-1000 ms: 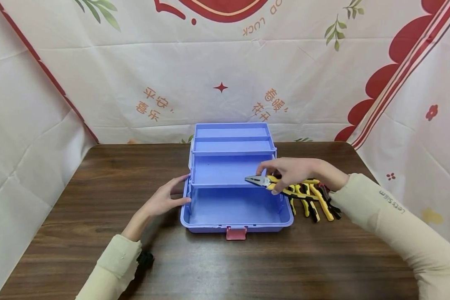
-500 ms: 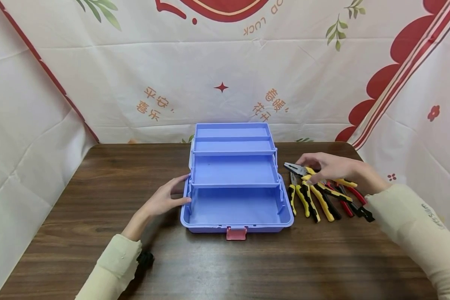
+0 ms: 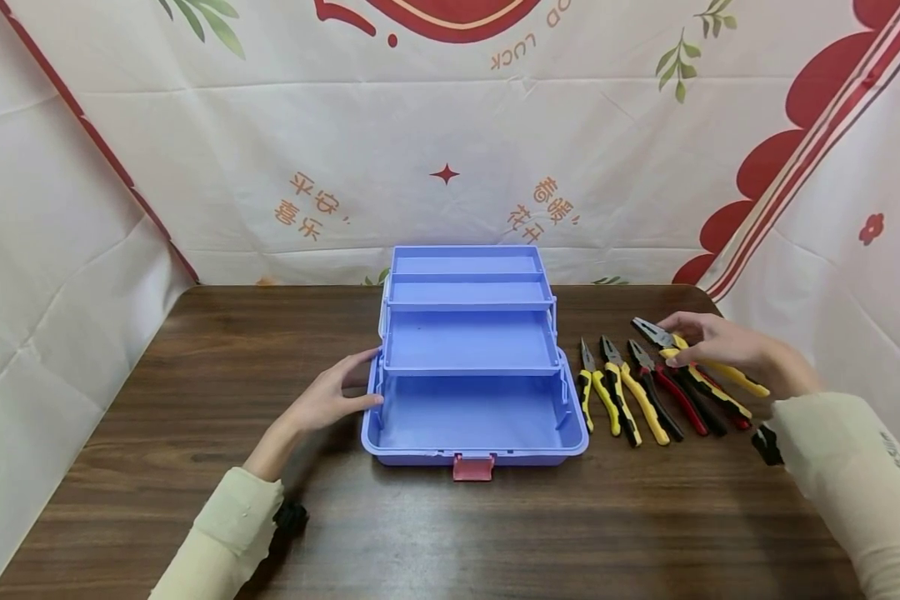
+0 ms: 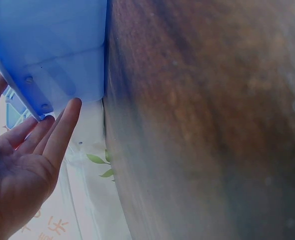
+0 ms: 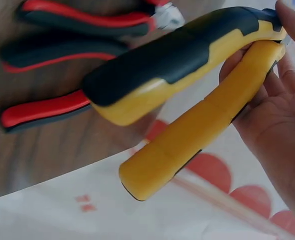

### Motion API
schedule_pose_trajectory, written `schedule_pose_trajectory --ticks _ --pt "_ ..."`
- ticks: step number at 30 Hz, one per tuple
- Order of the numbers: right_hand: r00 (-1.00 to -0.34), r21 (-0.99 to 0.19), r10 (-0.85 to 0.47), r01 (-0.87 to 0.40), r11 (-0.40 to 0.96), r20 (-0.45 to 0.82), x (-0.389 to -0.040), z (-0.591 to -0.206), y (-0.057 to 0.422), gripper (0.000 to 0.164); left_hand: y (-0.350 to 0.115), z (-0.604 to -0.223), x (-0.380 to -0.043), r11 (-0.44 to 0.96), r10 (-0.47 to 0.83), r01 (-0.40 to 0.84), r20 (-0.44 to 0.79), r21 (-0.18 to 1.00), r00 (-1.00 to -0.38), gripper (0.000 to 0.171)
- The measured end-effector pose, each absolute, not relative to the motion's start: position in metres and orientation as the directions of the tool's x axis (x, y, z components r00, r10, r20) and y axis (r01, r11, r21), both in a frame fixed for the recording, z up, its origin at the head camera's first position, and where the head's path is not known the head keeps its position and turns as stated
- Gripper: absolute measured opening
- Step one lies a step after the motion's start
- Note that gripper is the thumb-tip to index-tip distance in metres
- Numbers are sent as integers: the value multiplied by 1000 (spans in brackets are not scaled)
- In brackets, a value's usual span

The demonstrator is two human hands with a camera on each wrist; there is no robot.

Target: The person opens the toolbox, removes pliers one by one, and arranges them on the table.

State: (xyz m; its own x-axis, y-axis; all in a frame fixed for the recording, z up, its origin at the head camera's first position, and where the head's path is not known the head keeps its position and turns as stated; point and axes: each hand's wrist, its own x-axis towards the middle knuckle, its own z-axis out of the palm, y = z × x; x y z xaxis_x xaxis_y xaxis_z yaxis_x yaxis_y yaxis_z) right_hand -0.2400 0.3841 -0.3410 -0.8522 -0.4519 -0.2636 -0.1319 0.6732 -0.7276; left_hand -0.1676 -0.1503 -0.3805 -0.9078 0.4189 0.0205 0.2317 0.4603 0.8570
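Note:
My left hand rests against the left side of a blue toolbox, its fingers fairly straight. In the left wrist view, fingertips touch the box's outer wall and the thumb reaches over the rim. Over at the right, my right hand holds yellow-and-black pliers near the pivot, jaws pointing to the far left. Their spread handles fill the middle of the right wrist view. Beneath them lie red-and-black pliers, with another red-handled pair partly hidden.
Beside the toolbox lie yellow needle-nose pliers and a second yellow-and-black pair. Stepped trays stand raised at the back of the box; a pink latch hangs in front. A printed cloth borders the wooden table.
My right hand has carried the yellow-and-black pliers rightward from above the toolbox, past the row of pliers to its right end. The left hand and toolbox have stayed put.

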Motion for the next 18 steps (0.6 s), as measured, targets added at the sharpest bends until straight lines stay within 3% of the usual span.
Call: schedule_pose_trajectory --ticks 10,18 --pt "-927 -589 -259 -53 807 -272 -240 -355 427 67 -151 -383 -169 442 425 226 19 868 -905 67" --pt "-941 -594 -179 28 804 -287 -240 -367 451 68 -150 -382 -170 431 431 226 21 874 -902 68"
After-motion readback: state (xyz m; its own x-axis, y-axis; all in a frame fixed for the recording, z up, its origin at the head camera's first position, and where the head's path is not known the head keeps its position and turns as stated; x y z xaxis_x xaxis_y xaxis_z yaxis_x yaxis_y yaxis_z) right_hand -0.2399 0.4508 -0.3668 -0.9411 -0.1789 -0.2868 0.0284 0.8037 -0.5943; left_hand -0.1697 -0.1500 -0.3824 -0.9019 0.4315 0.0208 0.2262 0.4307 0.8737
